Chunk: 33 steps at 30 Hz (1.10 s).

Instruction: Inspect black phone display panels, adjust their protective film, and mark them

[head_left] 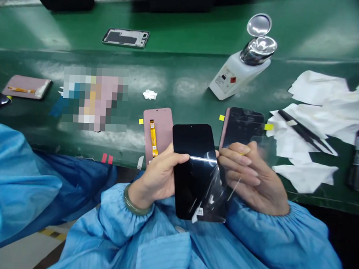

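From the head camera, we see our left hand (pixel 156 175) gripping a black phone screen panel (pixel 195 171) by its left edge, thumb across the glass, held upright above our lap at the bench's near edge. Our right hand (pixel 251 179) has its fingers curled on the clear protective film (pixel 213 187), partly lifted off the panel. No writing is legible to us; the white solvent dispenser bottle (pixel 234 75) carries a small red label, its metal lid flipped open. On the green bench (pixel 186 39) lie another dark panel (pixel 242 125), a pink-backed panel (pixel 157 131) with an orange flex cable, black tweezers (pixel 304 132) and white wipes (pixel 305 171).
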Available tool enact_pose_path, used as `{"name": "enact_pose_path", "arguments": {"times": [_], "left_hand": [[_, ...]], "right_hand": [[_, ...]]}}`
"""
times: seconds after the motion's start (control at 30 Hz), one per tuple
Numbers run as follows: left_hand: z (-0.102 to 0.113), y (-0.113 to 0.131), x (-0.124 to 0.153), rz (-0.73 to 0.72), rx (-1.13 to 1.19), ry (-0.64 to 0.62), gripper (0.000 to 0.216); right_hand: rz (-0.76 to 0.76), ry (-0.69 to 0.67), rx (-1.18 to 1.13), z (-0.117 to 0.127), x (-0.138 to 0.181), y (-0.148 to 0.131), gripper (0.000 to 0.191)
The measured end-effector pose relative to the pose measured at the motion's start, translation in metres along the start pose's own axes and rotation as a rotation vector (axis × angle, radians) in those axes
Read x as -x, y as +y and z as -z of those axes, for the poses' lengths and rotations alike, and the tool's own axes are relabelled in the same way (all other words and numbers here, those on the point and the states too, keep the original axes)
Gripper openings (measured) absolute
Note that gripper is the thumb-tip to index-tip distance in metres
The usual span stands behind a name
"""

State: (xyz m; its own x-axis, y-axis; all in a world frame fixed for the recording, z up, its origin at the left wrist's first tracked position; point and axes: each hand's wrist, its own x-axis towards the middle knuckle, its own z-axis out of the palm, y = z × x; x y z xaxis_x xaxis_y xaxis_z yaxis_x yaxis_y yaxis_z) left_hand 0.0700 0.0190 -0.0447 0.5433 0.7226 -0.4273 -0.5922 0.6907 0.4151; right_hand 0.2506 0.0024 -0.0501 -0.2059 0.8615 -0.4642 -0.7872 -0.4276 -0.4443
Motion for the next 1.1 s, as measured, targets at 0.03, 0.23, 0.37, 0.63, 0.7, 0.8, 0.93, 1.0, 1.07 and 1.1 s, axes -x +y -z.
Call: {"name": "enact_pose_path", "arguments": {"times": [0.03, 0.23, 0.37, 0.63, 0.7, 0.8, 0.93, 1.0, 1.07, 1.1], "left_hand": [[0.001, 0.000, -0.001, 0.011, 0.003, 0.008, 0.027], [0.003, 0.001, -0.003, 0.123, 0.071, 0.010, 0.008], [0.003, 0.000, -0.002, 0.090, 0.070, -0.117, 0.031], [0.009, -0.001, 0.005, -0.030, -0.188, -0.106, 0.067], [0.010, -0.002, 0.003, -0.025, -0.204, -0.088, 0.065], [0.010, -0.003, 0.000, -0.052, -0.232, -0.067, 0.058], [0.007, -0.004, -0.004, -0.050, -0.199, -0.032, 0.060], [0.007, -0.004, -0.004, -0.043, -0.157, 0.006, 0.065], [0.007, -0.003, -0.004, -0.023, -0.140, 0.013, 0.067], [0.008, -0.003, -0.003, -0.011, -0.147, 0.003, 0.066]], "right_hand": [[0.007, 0.001, -0.005, 0.000, 0.000, -0.001, 0.030], [0.081, 0.093, 0.136, -0.002, -0.004, 0.001, 0.034], [0.211, 0.140, 0.435, -0.008, -0.003, 0.009, 0.032], [0.784, 0.053, 1.399, -0.037, -0.007, -0.006, 0.010], [0.593, -0.023, 1.366, -0.048, -0.013, -0.015, 0.006], [0.340, -0.042, 1.206, -0.062, -0.025, -0.021, 0.009], [0.224, -0.017, 1.058, -0.074, -0.042, -0.018, 0.015], [0.213, -0.012, 1.075, -0.074, -0.047, -0.016, 0.015], [0.245, -0.031, 1.178, -0.071, -0.047, -0.016, 0.011], [0.311, -0.038, 1.260, -0.068, -0.044, -0.017, 0.008]]}}
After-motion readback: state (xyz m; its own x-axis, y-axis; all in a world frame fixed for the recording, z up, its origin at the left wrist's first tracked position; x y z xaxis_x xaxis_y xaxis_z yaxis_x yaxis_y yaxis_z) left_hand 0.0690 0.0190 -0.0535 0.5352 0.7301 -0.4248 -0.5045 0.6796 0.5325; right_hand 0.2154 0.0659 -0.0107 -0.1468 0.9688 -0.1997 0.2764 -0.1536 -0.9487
